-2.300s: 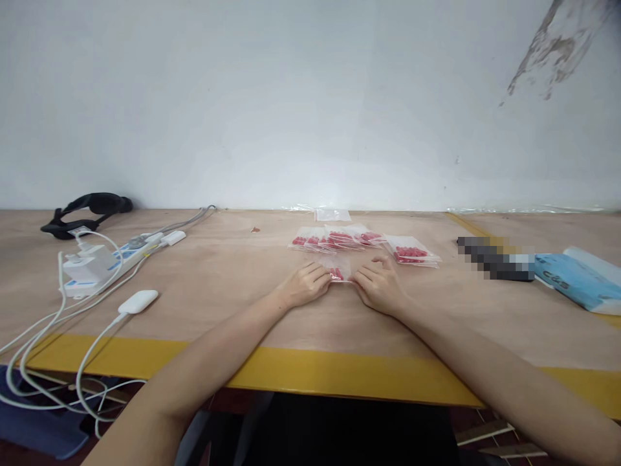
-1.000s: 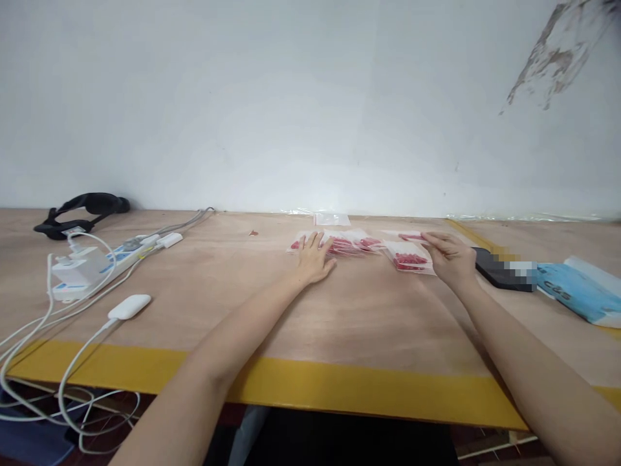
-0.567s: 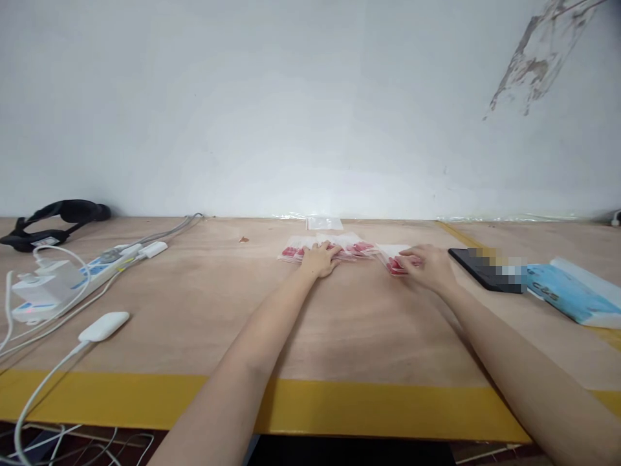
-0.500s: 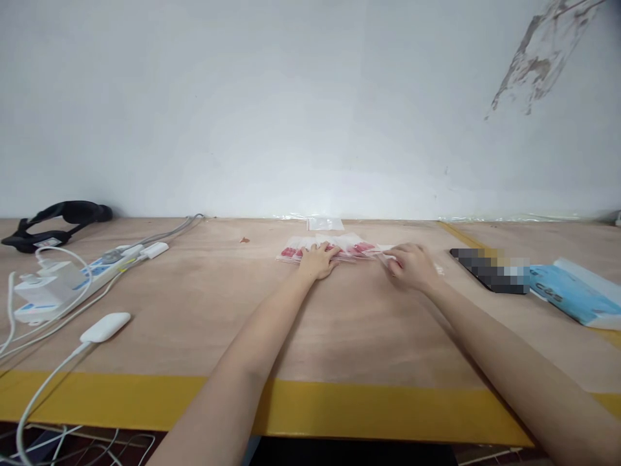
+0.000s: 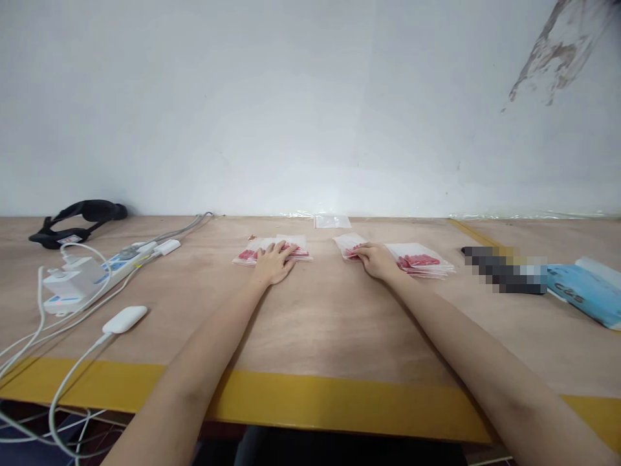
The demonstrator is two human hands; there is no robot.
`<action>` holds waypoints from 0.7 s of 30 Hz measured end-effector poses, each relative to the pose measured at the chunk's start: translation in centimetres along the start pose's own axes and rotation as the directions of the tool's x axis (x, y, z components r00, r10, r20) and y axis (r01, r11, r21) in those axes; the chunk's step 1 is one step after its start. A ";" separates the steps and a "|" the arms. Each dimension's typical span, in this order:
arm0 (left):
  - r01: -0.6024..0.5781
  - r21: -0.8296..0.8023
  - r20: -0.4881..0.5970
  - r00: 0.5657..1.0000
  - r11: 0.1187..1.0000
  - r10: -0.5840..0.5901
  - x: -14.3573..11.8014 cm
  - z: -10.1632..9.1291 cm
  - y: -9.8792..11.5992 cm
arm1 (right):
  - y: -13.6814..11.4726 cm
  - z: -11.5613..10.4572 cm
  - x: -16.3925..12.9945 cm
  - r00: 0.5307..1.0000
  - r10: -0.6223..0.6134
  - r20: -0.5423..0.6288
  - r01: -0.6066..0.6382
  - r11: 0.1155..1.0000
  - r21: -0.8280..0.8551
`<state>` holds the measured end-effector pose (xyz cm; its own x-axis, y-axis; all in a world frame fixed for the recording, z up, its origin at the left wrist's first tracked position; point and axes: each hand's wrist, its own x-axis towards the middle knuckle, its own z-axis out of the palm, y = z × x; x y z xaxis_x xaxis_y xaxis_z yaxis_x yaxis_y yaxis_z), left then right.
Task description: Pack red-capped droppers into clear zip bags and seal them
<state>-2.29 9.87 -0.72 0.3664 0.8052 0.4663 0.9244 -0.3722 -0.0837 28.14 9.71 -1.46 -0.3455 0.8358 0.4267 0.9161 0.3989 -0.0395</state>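
Observation:
My left hand (image 5: 273, 264) lies with fingers spread on flat clear plastic bags (image 5: 248, 254) that show red contents or print. I cannot make out exactly what the red is. My right hand (image 5: 381, 260) has its fingers closed on the near edge of another such plastic bag (image 5: 345, 243), apart from those on the left. Beside and partly behind the right wrist, more of the same bags are stacked in a pile (image 5: 421, 260). One flat clear bag (image 5: 332, 222) rests by the wall.
At left are a black headset-like strap (image 5: 92, 210), a white power strip (image 5: 104, 277) with cables, and a white charger-like piece (image 5: 125, 320). To the right lie a dark, blurred-out object (image 5: 504, 278) and a blue packet (image 5: 585, 294). Yellow tape (image 5: 339, 398) lines the table's front edge.
My hands have moved apart. The row of bags is now split: some lie under my left hand further left, one is at my right hand, and a pile shows by the right wrist.

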 end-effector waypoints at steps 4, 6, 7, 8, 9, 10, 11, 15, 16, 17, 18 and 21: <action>-0.113 0.003 -0.204 0.973 0.994 0.111 -1.1 -0.8 0.6 | -3.8 0.6 -0.1 0.993 -0.072 -0.090 0.083 0.989 0.120; -0.234 -0.025 -0.244 0.944 0.972 0.221 -1.3 -1.0 1.6 | -5.9 0.8 0.0 0.987 -0.117 -0.107 0.132 0.980 0.150; -0.288 -0.045 -0.242 0.932 0.957 0.269 -1.3 -1.1 2.1 | -6.8 0.9 0.1 0.986 -0.124 -0.110 0.141 0.976 0.168; -0.334 -0.064 -0.224 0.923 0.940 0.312 -1.2 -1.1 2.5 | -7.4 0.9 0.2 0.987 -0.121 -0.105 0.139 0.973 0.184; -0.369 -0.082 -0.195 0.917 0.926 0.349 -1.1 -1.0 2.9 | -7.8 0.9 0.2 0.990 -0.108 -0.094 0.125 0.973 0.195; -0.393 -0.097 -0.159 0.913 0.914 0.376 -0.9 -0.9 3.2 | -7.9 0.8 0.2 0.993 -0.089 -0.077 0.103 0.974 0.200; -0.405 -0.106 -0.121 0.912 0.908 0.393 -0.8 -0.8 3.3 | -7.8 0.7 0.2 0.996 -0.063 -0.057 0.073 0.978 0.197; -0.414 -0.115 -0.039 0.910 0.903 0.412 -0.3 -0.7 3.2 | -6.1 0.0 -0.5 1.000 0.022 0.004 -0.022 0.980 0.196; -0.419 -0.111 -0.036 0.908 0.901 0.418 -0.2 -0.7 3.1 | -5.6 -0.1 -0.8 0.999 0.030 0.011 -0.032 0.979 0.203; -0.424 -0.104 -0.038 0.906 0.900 0.423 -0.1 -0.7 3.0 | -5.1 -0.3 -1.1 0.999 0.032 0.017 -0.035 0.978 0.206; -0.427 -0.094 -0.042 0.904 0.900 0.424 -0.1 -0.7 3.0 | -4.7 -0.4 -1.5 0.999 0.029 0.018 -0.032 0.979 0.204; -0.421 -0.055 -0.056 0.907 0.905 0.418 -0.2 -0.8 2.9 | -3.7 -0.8 -2.8 1.000 -0.005 -0.016 0.008 0.981 0.194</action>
<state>0.24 8.23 -0.33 0.7130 0.5485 0.4368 0.6767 -0.7014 -0.2237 25.92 5.59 -1.77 -0.3467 0.8276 0.4415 0.8564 0.4713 -0.2110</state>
